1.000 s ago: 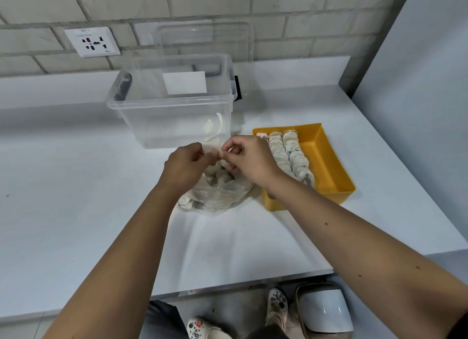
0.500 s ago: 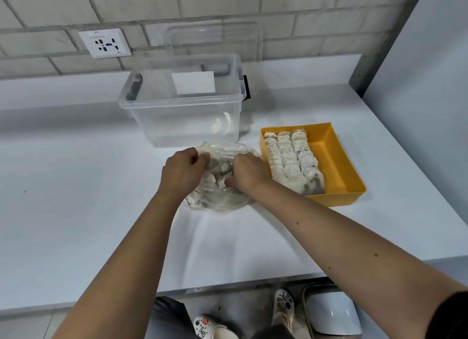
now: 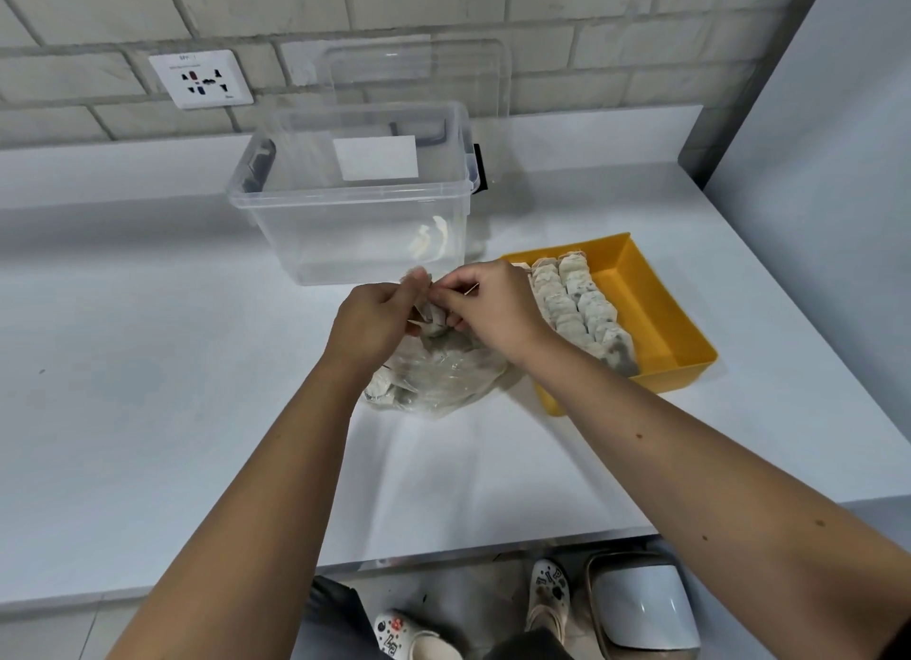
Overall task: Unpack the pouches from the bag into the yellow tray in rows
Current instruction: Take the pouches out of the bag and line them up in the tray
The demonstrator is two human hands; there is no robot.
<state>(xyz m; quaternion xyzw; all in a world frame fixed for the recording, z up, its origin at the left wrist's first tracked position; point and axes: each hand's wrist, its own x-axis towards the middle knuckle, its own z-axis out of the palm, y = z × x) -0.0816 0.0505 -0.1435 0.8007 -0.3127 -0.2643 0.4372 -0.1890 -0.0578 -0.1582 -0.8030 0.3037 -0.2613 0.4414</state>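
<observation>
A clear plastic bag (image 3: 438, 378) holding several pale pouches lies on the white table, left of the yellow tray (image 3: 655, 314). The tray holds rows of pouches (image 3: 577, 304) along its left side; its right part is bare. Above the bag's mouth, my left hand (image 3: 372, 321) and my right hand (image 3: 493, 304) meet and pinch a small pouch (image 3: 434, 317) between their fingertips. My right forearm crosses the tray's near-left corner.
A clear storage box (image 3: 345, 201) stands behind the bag, with a few pouches at its bottom and its lid leaning on the brick wall. A wall socket (image 3: 202, 78) is at upper left. A grey panel bounds the table on the right.
Both hands were down at the bag's mouth half a second ago; now they have risen and come together, pinching a pouch above the bag.
</observation>
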